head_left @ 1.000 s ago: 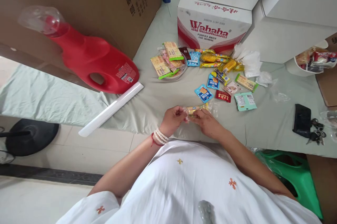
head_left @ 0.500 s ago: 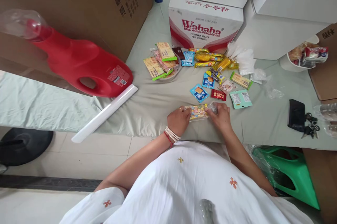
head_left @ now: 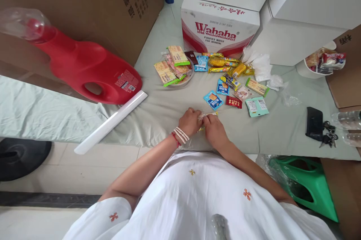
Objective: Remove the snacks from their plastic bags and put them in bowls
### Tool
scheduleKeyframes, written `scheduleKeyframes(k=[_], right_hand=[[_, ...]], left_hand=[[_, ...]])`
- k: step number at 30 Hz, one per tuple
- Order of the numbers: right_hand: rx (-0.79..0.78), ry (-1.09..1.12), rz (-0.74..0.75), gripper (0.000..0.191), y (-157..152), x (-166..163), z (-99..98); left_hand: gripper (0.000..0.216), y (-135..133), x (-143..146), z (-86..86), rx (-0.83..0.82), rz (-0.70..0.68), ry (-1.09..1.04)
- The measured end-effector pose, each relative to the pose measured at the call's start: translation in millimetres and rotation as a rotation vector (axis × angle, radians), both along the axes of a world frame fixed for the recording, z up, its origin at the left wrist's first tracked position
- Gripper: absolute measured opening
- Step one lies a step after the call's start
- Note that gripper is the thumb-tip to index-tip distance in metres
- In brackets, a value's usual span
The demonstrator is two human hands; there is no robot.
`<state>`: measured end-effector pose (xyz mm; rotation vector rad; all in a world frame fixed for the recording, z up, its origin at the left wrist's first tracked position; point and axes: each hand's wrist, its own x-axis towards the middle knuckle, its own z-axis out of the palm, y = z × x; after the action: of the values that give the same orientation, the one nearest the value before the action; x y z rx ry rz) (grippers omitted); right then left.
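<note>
Head view, left hand: I see the person's left hand (head_left: 190, 120) with its fingers curled in, pinching the left end of a small packet (head_left: 211, 114); a white beaded bracelet (head_left: 181, 135) and a red cord circle the wrist.
Right hand: The person's right hand (head_left: 216, 129) meets it from the other side, thumb and fingers pressed together on the packet, the tips nearly touching the left hand's.
Packet: It sits between the two hands, near the front edge of the cloth-covered table (head_left: 158, 120); the fingers hide much of its clear and yellow wrapper, and I cannot tell whether it touches the cloth.
Loose snacks: Just beyond the hands lie a blue sachet (head_left: 213, 100), a red sachet (head_left: 234, 101) and a mint-green pouch (head_left: 257, 106); yellow snack sticks (head_left: 220, 62) are heaped farther back, beside crumpled white plastic (head_left: 261, 66).
Dish: Biscuit packs (head_left: 178, 56) pile up in a round clear dish (head_left: 189, 82), left of the sticks.
Wahaha carton: The printed carton (head_left: 220, 31) stands behind the snacks.
Left side: A red jug (head_left: 96, 71) is near a glossy white strip (head_left: 113, 121), which lies aslant across the table's edge.
Right side: A black case (head_left: 314, 123) lies beside keys (head_left: 328, 136); below, a green stool (head_left: 321, 191).
</note>
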<state>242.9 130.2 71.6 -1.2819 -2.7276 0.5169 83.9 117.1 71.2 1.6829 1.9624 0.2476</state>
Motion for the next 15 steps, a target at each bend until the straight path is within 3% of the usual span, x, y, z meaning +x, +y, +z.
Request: scheduleKeyframes(k=[4,6,11,15], right_hand=[[0.055,0.139,0.148,0.043,-12.3,10.6,-14.5],[0.1,0.147,0.186,0.056,-19.7,20.9,-21.8],[0.121,0.078,0.037,0.057,-27.8,27.5,-30.5],[0.101,0.225,-0.003,0.052,-8.5,41.3,-13.4]], left_hand=[[0.016,16.5,-18.0,-3.0,-0.142,0.145,-0.331],[0.018,21.0,-20.5,-6.4,-0.233,0.26,-0.502],[0.026,12.5,0.1,-2.8,-0.357,0.34,-0.703],[0.042,-7.6,8.7,22.0,-0.406,0.326,-1.149]])
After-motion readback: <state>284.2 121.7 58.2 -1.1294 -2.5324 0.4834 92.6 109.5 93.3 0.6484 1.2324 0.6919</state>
